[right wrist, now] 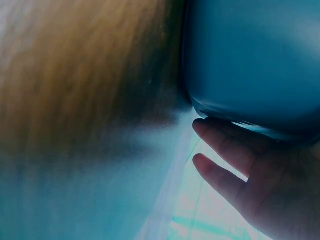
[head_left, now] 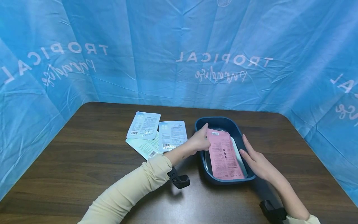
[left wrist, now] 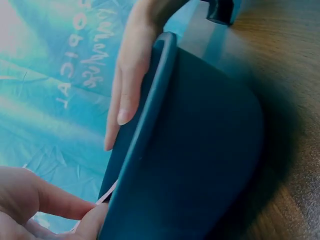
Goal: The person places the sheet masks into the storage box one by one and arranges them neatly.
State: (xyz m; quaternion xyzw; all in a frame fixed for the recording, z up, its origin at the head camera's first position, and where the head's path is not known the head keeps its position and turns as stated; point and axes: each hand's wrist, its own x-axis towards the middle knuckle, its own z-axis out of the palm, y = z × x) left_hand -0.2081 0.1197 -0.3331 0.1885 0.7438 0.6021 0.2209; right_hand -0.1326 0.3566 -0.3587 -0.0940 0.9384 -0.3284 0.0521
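Observation:
A dark blue plastic basin (head_left: 205,174) stands on the table, holding a pink face mask packet (head_left: 225,155) with small print and a barcode. Beneath the pink packet shows the edge of a pale packet (head_left: 238,157). My left hand (head_left: 199,140) reaches over the basin's left rim and pinches the pink packet's edge; in the left wrist view its thumb and finger meet on a thin pinkish edge (left wrist: 107,192). My right hand (head_left: 257,161) lies with straight fingers against the basin's right side; in the right wrist view the fingers touch its outer wall (right wrist: 250,65).
Left of the basin lie a light blue packet (head_left: 144,124), another light blue packet (head_left: 173,133) and a pale green packet (head_left: 145,146), partly overlapping. A blue printed curtain (head_left: 156,62) hangs around the brown wooden table (head_left: 84,161).

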